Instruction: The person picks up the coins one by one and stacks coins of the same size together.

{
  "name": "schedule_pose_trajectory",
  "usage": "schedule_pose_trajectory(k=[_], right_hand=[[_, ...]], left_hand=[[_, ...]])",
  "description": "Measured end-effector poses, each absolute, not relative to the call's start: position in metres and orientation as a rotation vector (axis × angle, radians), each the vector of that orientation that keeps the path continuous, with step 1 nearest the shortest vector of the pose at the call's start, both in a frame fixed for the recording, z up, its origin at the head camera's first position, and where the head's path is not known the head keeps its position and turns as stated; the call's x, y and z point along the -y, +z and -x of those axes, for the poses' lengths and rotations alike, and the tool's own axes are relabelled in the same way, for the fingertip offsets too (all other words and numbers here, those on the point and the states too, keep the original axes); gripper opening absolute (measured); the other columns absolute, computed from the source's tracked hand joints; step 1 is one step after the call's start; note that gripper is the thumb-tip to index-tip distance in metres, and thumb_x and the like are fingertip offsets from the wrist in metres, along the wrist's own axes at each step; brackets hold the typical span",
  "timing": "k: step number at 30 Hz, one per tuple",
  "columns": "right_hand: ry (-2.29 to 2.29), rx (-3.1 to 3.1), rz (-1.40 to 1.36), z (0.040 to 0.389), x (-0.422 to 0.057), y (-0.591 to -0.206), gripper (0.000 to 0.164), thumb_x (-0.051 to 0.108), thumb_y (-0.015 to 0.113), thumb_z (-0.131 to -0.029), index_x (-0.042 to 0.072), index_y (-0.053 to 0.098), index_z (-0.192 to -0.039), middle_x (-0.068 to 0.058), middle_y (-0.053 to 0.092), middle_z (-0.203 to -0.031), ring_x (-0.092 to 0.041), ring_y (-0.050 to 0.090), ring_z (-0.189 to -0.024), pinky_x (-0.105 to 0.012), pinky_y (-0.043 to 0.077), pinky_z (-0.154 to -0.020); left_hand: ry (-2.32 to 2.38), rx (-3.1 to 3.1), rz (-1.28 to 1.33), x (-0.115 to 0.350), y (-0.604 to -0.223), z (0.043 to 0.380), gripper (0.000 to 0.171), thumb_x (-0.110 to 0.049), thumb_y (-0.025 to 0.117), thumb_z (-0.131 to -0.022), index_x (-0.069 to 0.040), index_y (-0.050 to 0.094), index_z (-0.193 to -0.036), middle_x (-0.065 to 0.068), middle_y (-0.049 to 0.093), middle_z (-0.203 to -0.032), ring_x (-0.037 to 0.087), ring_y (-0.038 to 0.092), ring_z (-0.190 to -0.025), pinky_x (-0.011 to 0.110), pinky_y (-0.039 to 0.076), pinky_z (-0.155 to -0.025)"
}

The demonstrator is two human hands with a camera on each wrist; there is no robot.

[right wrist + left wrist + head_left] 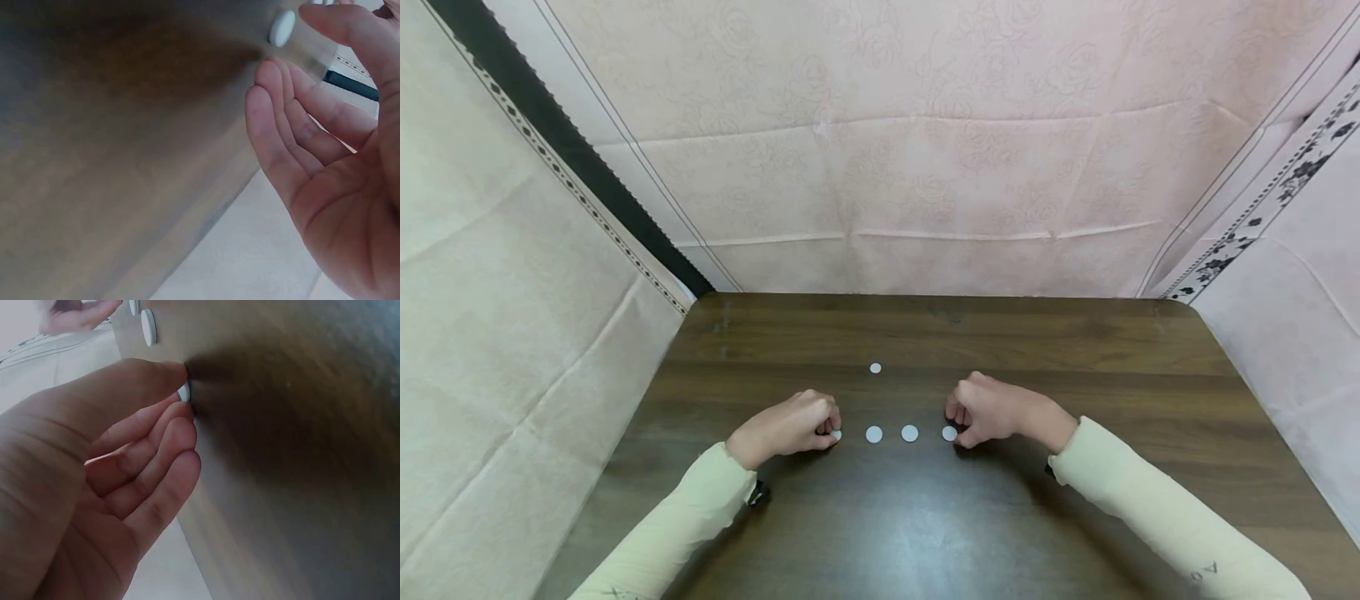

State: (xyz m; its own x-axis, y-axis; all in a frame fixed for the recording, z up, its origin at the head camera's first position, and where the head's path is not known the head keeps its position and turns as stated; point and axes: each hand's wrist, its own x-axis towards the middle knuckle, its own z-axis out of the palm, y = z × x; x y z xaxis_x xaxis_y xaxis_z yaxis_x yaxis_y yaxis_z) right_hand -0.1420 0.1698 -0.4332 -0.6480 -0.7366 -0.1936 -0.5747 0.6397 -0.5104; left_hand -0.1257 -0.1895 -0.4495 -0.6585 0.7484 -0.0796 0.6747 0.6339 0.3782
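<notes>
Several small white discs lie in a row across the wooden table [895,517]. At the row's left end, my left hand [793,423] pinches a white disc [184,393] between thumb and index finger, down at the tabletop. At the right end, my right hand [996,408] is around another white disc [950,433]. In the right wrist view that disc [283,28] shows between the spread thumb [325,19] and the fingers, with gaps beside it. Between the hands lie two more discs, a left one [874,434] and a right one [910,433], which neither hand touches.
A single smaller-looking white disc [876,367] lies farther back, beyond the row. Pale patterned cloth [925,167] hangs behind the table's far edge, with more cloth at the left [497,350] and right [1292,250] sides.
</notes>
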Motion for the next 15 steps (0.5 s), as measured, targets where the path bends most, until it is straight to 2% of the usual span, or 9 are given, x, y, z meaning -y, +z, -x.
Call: schedule_pose_trajectory(k=[15], right_hand=[[-0.546, -2.541, 1.159, 0.18, -0.132, -0.42, 0.032, 0.016, 0.084, -0.088, -0.005, 0.075, -0.111, -0.014, 0.078, -0.102, -0.018, 0.074, -0.092, -0.028, 0.062, -0.083]], left_hand=[[0.472, -2.642, -1.109, 0.19, -0.45, 0.123, 0.005, -0.009, 0.08, -0.092, -0.006, 0.078, -0.095, 0.003, 0.072, -0.09, 0.006, 0.063, -0.074, 0.018, 0.055, -0.07]])
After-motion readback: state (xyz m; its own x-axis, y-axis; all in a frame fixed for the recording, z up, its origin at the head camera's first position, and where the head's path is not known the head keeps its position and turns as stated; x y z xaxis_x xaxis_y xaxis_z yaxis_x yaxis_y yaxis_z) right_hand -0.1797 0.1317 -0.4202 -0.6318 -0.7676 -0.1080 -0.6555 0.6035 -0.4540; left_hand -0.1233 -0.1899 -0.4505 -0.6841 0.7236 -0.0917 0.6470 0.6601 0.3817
